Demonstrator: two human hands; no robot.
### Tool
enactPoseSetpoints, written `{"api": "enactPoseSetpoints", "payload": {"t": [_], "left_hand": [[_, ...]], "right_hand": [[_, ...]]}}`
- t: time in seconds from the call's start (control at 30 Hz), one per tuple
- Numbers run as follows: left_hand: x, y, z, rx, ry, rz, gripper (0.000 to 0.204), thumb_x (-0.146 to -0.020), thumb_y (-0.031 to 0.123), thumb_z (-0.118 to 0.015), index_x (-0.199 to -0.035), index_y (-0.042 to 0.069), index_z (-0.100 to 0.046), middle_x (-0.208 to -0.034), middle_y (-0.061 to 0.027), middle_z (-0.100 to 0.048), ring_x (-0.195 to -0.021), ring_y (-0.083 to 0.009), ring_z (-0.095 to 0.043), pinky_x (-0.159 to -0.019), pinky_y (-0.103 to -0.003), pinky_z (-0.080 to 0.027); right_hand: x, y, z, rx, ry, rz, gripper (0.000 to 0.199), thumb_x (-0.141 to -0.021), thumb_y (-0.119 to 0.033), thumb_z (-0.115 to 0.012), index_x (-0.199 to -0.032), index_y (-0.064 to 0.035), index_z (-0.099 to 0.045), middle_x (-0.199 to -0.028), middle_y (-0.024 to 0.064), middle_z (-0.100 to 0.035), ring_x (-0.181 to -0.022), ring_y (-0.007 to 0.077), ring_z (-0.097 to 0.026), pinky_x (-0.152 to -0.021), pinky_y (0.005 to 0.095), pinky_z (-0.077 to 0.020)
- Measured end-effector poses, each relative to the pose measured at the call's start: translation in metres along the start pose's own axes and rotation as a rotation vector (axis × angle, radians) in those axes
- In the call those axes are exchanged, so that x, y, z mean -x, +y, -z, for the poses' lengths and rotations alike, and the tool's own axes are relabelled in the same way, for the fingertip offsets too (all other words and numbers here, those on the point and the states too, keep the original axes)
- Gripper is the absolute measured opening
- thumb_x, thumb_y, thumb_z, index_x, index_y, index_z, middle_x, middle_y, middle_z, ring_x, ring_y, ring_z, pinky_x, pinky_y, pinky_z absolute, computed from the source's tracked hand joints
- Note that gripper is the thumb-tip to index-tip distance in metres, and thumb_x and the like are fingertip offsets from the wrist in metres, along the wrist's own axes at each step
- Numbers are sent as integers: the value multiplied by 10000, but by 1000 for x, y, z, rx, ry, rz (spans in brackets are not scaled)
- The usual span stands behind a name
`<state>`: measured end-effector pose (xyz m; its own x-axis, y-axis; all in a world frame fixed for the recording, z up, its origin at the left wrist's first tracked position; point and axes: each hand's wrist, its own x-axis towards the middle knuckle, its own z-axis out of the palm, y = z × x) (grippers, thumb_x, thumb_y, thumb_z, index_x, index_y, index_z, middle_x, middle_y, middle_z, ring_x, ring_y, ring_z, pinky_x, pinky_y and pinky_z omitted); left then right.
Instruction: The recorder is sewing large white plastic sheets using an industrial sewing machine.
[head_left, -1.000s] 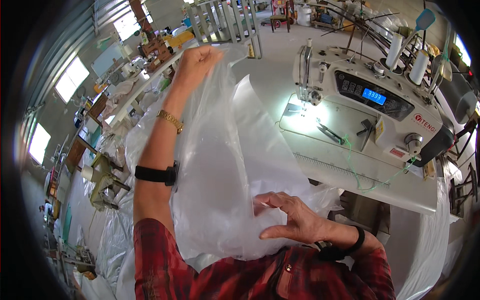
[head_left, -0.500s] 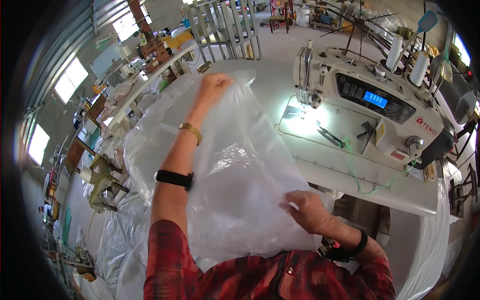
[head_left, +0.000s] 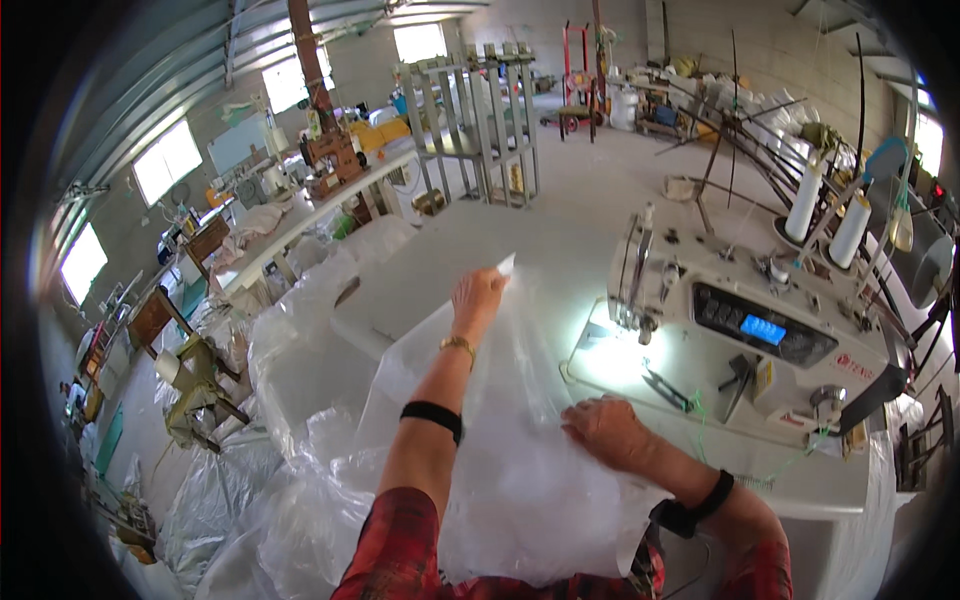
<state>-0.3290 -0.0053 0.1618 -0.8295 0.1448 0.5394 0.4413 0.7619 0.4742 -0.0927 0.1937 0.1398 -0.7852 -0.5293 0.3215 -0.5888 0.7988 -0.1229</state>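
- The clear plastic sheet [head_left: 500,460] lies spread over the near left part of the white surface [head_left: 800,480], running lengthwise from the person's chest away toward the far middle of the scene.
- The left hand [head_left: 478,296] is at the far end of the sheet, arm stretched out; its fingers [head_left: 490,280] are clamped on the sheet's far corner, which sticks up just above them.
- The right hand [head_left: 608,432] is at the near right edge of the sheet, palm down; its fingers are spread flat and press the plastic onto the surface, closed on nothing.
- The sheet's long axis runs between the two hands, near to far; the right hand is the nearer to the sewing machine [head_left: 740,330], whose lit needle area lies just right of and beyond it.
- More clear plastic [head_left: 290,360] is heaped at left, beyond the surface edge.
- Against the earlier frames: the left hand is lower and nearer, the sheet no longer lifted high but lying flatter; the right hand has shifted right, toward the machine.
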Motion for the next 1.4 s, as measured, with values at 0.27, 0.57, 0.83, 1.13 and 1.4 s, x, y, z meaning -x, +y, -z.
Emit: {"api": "enactPoseSetpoints", "payload": {"t": [0.27,0.57,0.83,1.13,1.4], "left_hand": [[6,-48,-43,82,86,52,206,-839,242,-667,-809,38,-677,-832,-159,-654,-818,-377,-609,-722,-449,-472],[3,-59,-52,145,1,28,186,-818,208,-700,-800,27,-662,-809,-136,-620,-771,-337,-593,-696,-424,-457],[3,-60,-49,233,-8,21,198,-808,162,-713,-790,-11,-619,-748,-130,-605,-688,-286,-574,-647,-377,-449],[4,-60,-47,237,-28,54,196,-808,154,-721,-834,-30,-661,-731,-94,-624,-646,-181,-553,-624,-322,-450],[8,-58,-50,362,-43,191,205,-814,155,-721,-842,-44,-678,-682,-54,-595,-622,-127,-512,-602,-291,-432]], "right_hand": [[-5,12,-4,-110,110,180,131,-850,-205,-656,-841,-91,-591,-782,36,-565,-758,220,-594,-710,368,-462],[-7,16,2,-237,28,127,330,-830,-208,-680,-1123,-72,-614,-1196,68,-557,-1106,259,-528,-952,398,-420],[-4,37,-2,-617,53,37,235,-855,-181,-668,-1060,-66,-667,-1143,71,-625,-1124,252,-544,-999,399,-380],[-4,42,-16,-798,39,-14,231,-893,-135,-610,-1112,-72,-649,-1189,75,-621,-1188,248,-516,-1013,410,-366],[-3,37,-11,-472,47,119,298,-888,-184,-572,-1157,-65,-622,-1315,91,-555,-1297,281,-431,-1078,458,-300]]}}
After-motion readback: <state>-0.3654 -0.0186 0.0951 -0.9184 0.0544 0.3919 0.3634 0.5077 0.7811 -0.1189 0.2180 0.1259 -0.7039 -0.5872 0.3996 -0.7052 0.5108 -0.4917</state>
